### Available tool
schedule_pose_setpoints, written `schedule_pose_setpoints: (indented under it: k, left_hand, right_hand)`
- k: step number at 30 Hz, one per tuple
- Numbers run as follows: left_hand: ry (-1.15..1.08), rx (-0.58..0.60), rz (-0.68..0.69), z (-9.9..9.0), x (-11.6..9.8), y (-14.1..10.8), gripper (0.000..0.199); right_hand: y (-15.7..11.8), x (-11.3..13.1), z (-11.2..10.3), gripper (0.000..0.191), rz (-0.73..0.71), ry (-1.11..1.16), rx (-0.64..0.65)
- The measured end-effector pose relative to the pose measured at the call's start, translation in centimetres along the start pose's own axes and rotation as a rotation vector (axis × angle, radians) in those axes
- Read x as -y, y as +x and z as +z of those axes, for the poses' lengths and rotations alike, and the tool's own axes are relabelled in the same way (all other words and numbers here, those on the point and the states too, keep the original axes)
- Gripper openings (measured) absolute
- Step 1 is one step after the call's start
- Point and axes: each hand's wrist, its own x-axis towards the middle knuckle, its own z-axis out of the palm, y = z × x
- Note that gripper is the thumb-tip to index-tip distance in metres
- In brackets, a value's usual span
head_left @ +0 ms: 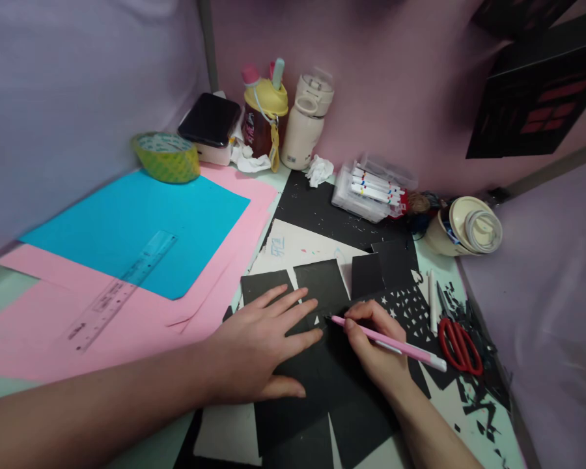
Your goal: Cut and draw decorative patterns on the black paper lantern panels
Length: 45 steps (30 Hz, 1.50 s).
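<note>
My left hand (266,342) lies flat with fingers spread on a sheet of black paper (342,381). In my right hand (378,345) is a slim pink pen-style craft knife (393,342), gripped like a pencil. Its tip touches or nearly touches the black paper, just right of my left fingertips. Beside the tip, a small white triangle (317,320) shows on the black. To the right lies black paper with many small cut-out shapes (403,309). My left hand partly covers the black pieces beneath it.
Red-handled scissors (461,345) and black scraps (488,417) lie at right. A clear ruler (122,290) crosses blue (185,221) and pink paper (29,326) at left. Behind stand a tape roll (168,159), bottles (305,127), a marker box (371,189) and a cream container (449,228).
</note>
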Motion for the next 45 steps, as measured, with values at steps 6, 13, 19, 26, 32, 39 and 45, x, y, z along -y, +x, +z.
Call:
schedule_pose_setpoints:
  k: [6, 13, 19, 26, 32, 39, 45]
  left_hand:
    - [-0.012, -0.013, 0.001, 0.00, -0.06, -0.16, 0.066]
    - [-0.013, 0.003, -0.009, 0.13, 0.00, -0.07, 0.065]
    - [-0.037, -0.012, -0.006, 0.11, 0.01, -0.06, 0.065]
    - [-0.038, -0.013, -0.010, 0.11, 0.01, -0.15, 0.065]
    - [-0.039, -0.026, -0.009, 0.22, 0.02, -0.17, 0.065]
    - [-0.022, -0.012, -0.008, 0.05, -0.04, -0.10, 0.063]
    - [-0.019, -0.005, -0.011, -0.02, -0.05, 0.00, 0.066]
  right_hand:
    - [-0.10, -0.13, -0.04, 0.008, 0.024, -0.001, 0.046]
    - [-0.16, -0.31, -0.03, 0.015, 0.054, 0.067, 0.074]
    - [-0.03, -0.14, 0.10, 0.015, 0.061, 0.072, 0.070]
    - [-0.18, -0.22, 0.08, 0.015, 0.075, 0.077, 0.081]
    - [-0.01, -0.26, 0.11, 0.014, 0.062, 0.063, 0.089]
    - [0.30, 0.16, 0.14, 0.009, 0.043, 0.051, 0.110]
    - [0.60, 0.57, 0.16, 0.008, 0.059, 0.016, 0.123]
